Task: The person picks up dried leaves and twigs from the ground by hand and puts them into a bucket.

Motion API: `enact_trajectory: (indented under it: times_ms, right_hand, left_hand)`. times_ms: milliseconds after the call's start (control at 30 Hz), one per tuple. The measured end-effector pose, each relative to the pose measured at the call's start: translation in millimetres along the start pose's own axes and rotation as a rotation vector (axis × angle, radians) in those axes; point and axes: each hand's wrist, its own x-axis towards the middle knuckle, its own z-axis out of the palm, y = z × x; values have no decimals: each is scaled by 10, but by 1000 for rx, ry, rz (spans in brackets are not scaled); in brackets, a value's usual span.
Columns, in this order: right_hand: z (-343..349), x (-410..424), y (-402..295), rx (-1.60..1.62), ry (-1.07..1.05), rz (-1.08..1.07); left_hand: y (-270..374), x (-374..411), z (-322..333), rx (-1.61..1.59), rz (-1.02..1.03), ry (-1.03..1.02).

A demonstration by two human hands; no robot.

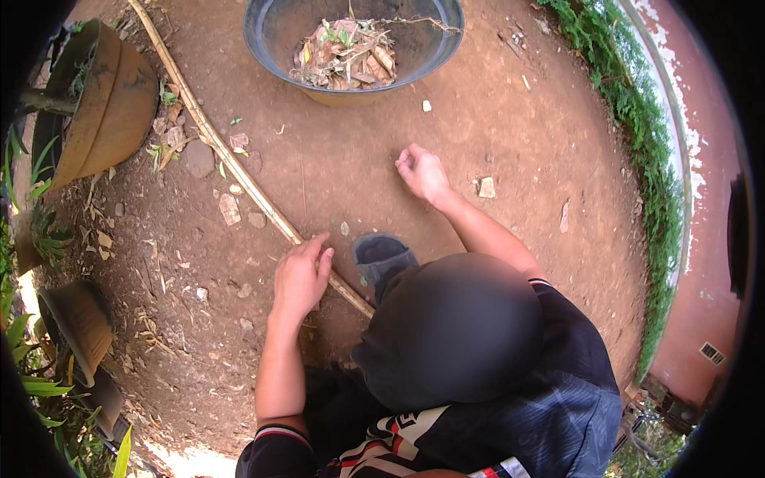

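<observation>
My left hand [302,275] hangs over the lower part of a long bamboo pole [239,170] lying on the bare soil. Its thumb stands apart from the fingers and nothing shows in it; whether it touches the pole is unclear. My right hand [423,170] is held out over the soil, fingers curled inward. Its palm side is hidden, so a small item inside could not be seen. Ahead of both hands stands a wide round plastic tub [352,98] with a heap of dry leaves and twigs [352,57] in it. A dark slipper [382,257] shows between my arms.
Large plant pots [113,113] and a smaller pot [83,328] line the left side. Stones [229,209] lie beside the pole, and a pale stone [487,187] to the right. A low green hedge [651,155] borders a reddish wall [711,251].
</observation>
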Motion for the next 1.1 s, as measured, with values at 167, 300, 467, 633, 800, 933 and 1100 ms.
enact_trajectory:
  times_ms: [167, 300, 467, 633, 800, 933, 1100]
  right_hand:
    - [-278, 29, -689, 61, -15, -312]
    - [-710, 34, -1462, 244, -69, -480]
    - [-1131, 396, -1964, 229, 262, -833]
    - [-889, 750, -1721, -151, 543, -851]
    - [-262, -165, -1449, -74, 61, -897]
    - [199, -553, -1030, -102, -720, -699]
    - [400, -657, -837, -228, -885, -712]
  left_hand:
    - [-34, 25, 45, 27, 98, 82]
    - [0, 44, 47, 19, 87, 68]
    - [31, 62, 55, -5, 25, 10]
    - [-29, 72, 7, -8, 40, 76]
    - [-238, 94, -110, -20, 6, 141]
    - [-457, 139, -167, -92, -55, 234]
    - [-630, 185, -264, -195, -220, 416]
